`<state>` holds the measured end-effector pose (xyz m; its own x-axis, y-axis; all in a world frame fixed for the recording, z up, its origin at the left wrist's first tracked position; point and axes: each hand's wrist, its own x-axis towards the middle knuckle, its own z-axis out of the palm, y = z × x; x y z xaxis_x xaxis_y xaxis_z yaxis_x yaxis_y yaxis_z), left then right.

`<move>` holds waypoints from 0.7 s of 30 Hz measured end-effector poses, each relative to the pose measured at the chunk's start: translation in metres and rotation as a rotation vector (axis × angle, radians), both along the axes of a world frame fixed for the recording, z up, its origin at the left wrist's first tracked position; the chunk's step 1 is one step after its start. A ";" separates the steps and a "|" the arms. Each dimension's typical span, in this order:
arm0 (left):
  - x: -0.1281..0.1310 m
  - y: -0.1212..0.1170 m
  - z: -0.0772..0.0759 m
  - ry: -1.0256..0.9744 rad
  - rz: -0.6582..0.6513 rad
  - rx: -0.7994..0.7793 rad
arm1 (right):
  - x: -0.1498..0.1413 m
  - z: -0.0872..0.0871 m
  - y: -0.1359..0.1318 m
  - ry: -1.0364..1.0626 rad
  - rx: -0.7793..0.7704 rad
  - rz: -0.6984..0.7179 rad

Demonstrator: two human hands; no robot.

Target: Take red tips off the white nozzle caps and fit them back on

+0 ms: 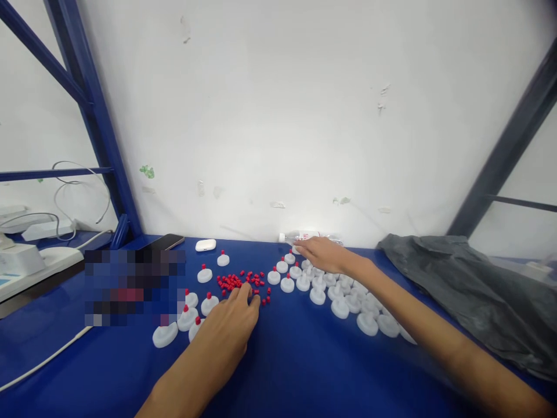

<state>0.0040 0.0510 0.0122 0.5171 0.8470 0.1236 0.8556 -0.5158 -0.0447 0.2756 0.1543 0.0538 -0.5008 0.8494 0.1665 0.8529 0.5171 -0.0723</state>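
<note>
Small red tip caps (230,282) lie loose in a heap on the blue tabletop. My left hand (232,316) reaches into the near edge of this heap, fingers bent down and drawn together; whatever is under the fingertips is hidden. White round spout lids (340,307) without red tips crowd together on the right. Over the back of that group, my right hand (324,254) has its fingers pressed together at a red-tipped white lid (296,250), which they partly cover. Other red-tipped lids (287,283) stand beside it, and more red-tipped lids (187,318) stand left of my left hand.
By the wall lie a clear plastic bottle (308,236), a white earbud case (206,245) and a phone (172,241). Dark grey plastic sheeting (470,296) covers the right side. A white cable (47,360) and a power strip (47,267) are at left, near blue frame posts (102,128).
</note>
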 end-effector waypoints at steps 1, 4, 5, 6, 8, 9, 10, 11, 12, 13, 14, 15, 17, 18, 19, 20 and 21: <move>0.001 -0.001 0.003 0.053 0.015 -0.026 | 0.002 -0.003 0.001 -0.003 -0.024 0.001; 0.004 -0.003 0.016 0.167 0.053 -0.077 | 0.005 -0.005 0.001 -0.007 -0.088 0.005; 0.005 -0.003 0.019 0.180 0.057 -0.084 | 0.006 -0.004 0.000 -0.005 -0.099 0.006; 0.006 -0.003 0.021 0.191 0.058 -0.092 | 0.006 -0.001 -0.001 0.000 -0.101 0.004; 0.006 -0.002 0.023 0.196 0.057 -0.099 | 0.007 0.007 -0.006 0.013 -0.079 -0.008; 0.005 -0.001 0.023 0.187 0.055 -0.098 | 0.008 0.011 -0.008 0.018 -0.059 -0.018; 0.005 0.000 0.022 0.170 0.052 -0.094 | 0.008 0.016 -0.010 0.020 -0.036 -0.031; 0.004 0.000 0.021 0.149 0.048 -0.084 | 0.008 0.019 -0.012 0.019 -0.015 -0.044; 0.004 0.000 0.020 0.129 0.042 -0.071 | 0.008 0.022 -0.013 0.013 -0.003 -0.056; 0.003 0.000 0.019 0.112 0.037 -0.056 | 0.008 0.023 -0.013 0.004 0.000 -0.065; 0.003 0.000 0.019 0.101 0.035 -0.041 | 0.008 0.023 -0.013 -0.005 -0.002 -0.072; 0.003 -0.001 0.018 0.096 0.034 -0.033 | 0.008 0.022 -0.012 -0.012 -0.010 -0.078; 0.002 -0.004 0.019 0.090 0.035 -0.023 | 0.008 0.018 -0.010 -0.016 -0.028 -0.083; 0.002 -0.005 0.019 0.082 0.036 -0.021 | 0.008 0.016 -0.009 -0.011 -0.036 -0.084; 0.002 -0.006 0.020 0.067 0.038 -0.014 | 0.008 0.015 -0.008 -0.002 -0.040 -0.086; 0.002 -0.008 0.021 0.046 0.040 -0.005 | 0.008 0.016 -0.008 0.012 -0.041 -0.089; 0.001 -0.009 0.023 0.017 0.041 0.006 | 0.008 0.018 -0.009 0.032 -0.038 -0.093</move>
<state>0.0051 0.0419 0.0348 0.4838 0.8669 0.1201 0.8752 -0.4798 -0.0618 0.2832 0.1452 0.0718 -0.4148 0.8978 0.1482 0.8939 0.4325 -0.1178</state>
